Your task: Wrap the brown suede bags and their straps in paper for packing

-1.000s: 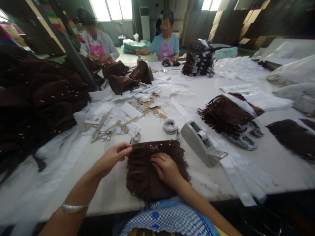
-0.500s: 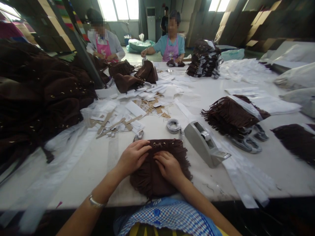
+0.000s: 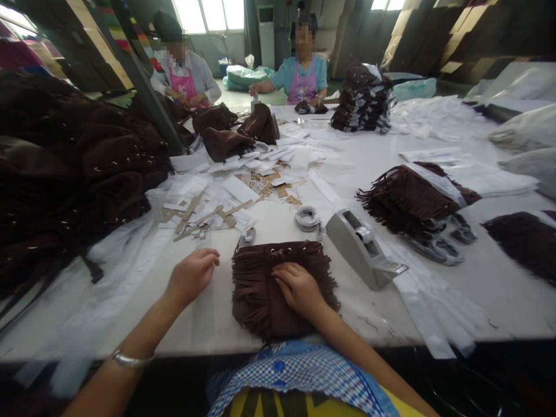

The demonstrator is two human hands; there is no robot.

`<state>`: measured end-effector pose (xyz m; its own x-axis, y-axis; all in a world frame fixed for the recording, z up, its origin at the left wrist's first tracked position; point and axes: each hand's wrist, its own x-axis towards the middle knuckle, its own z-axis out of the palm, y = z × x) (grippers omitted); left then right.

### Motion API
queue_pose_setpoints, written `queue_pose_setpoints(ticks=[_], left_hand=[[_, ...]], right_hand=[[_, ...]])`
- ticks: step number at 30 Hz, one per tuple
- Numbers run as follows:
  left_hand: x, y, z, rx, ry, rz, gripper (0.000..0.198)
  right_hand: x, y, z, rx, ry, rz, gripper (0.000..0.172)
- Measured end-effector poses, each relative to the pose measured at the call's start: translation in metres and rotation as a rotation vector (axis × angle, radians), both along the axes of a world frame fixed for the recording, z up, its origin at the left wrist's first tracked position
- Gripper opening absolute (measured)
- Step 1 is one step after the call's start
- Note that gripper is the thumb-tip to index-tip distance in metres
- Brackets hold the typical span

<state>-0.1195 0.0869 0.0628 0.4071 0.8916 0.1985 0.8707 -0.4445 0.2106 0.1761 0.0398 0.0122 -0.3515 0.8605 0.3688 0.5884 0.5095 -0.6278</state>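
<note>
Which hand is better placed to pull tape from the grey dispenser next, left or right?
Probably right. The right hand rests flat on the brown fringed suede bag, and the grey tape dispenser sits just off to its right. The left hand hovers over bare table left of the bag, farther away.

Silver bracelet point(image 3: 130, 359) (left wrist), bare forearms, blue checked apron point(image 3: 299, 379).

Right hand point(image 3: 299, 289) flat on fringed brown bag point(image 3: 260, 289), left hand point(image 3: 191, 277) beside

Matt brown suede fringed bag point(image 3: 260, 289)
</note>
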Motion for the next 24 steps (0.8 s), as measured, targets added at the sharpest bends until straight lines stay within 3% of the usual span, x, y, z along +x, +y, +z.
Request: queue_pose_setpoints(ticks=[1, 3, 5, 7, 9, 12, 15, 17, 19, 21, 23, 24], left_hand=[[0.014, -0.009, 0.006, 0.000, -0.101, 0.017, 0.020], [0.047, -0.027, 0.014, -0.088, -0.242, -0.193, 0.025], [0.072, -0.041, 0.015, -0.192, -0.223, -0.429, 0.032], [0.078, -0.049, 0.006, -0.240, -0.194, -0.498, 0.034], [0.062, -0.049, -0.007, -0.232, -0.171, -0.417, 0.034], [0.016, -0.045, -0.023, -0.223, -0.104, -0.277, 0.028], [-0.017, -0.046, -0.021, -0.203, 0.031, -0.103, 0.026], [-0.015, -0.053, -0.010, -0.120, 0.052, 0.013, 0.026], [0.007, -0.065, -0.004, -0.019, -0.042, 0.011, 0.025], [0.041, -0.075, -0.013, 0.034, -0.143, -0.172, 0.030], [0.075, -0.076, -0.034, 0.138, -0.165, -0.499, 0.044], [0.089, -0.073, -0.046, 0.175, -0.166, -0.596, 0.051]], right_hand=[[0.000, 0.000, 0.000, 0.002, -0.001, -0.001, 0.021], [-0.001, 0.000, 0.000, 0.003, -0.012, -0.006, 0.022], [-0.001, 0.000, 0.000, 0.000, -0.027, -0.009, 0.022], [-0.001, -0.001, 0.001, -0.004, -0.041, -0.003, 0.021], [-0.002, -0.001, 0.001, -0.008, -0.047, 0.004, 0.019], [-0.002, 0.000, 0.000, -0.020, -0.052, 0.009, 0.018], [-0.002, 0.002, 0.000, -0.024, -0.045, 0.008, 0.019], [-0.003, 0.001, 0.001, -0.008, -0.037, 0.008, 0.019], [-0.004, -0.003, 0.002, 0.016, -0.030, -0.001, 0.019], [-0.006, -0.005, -0.002, 0.039, -0.023, -0.027, 0.021], [-0.008, -0.002, -0.011, 0.065, -0.011, -0.070, 0.022], [-0.009, 0.001, -0.015, 0.093, 0.001, -0.084, 0.022]])
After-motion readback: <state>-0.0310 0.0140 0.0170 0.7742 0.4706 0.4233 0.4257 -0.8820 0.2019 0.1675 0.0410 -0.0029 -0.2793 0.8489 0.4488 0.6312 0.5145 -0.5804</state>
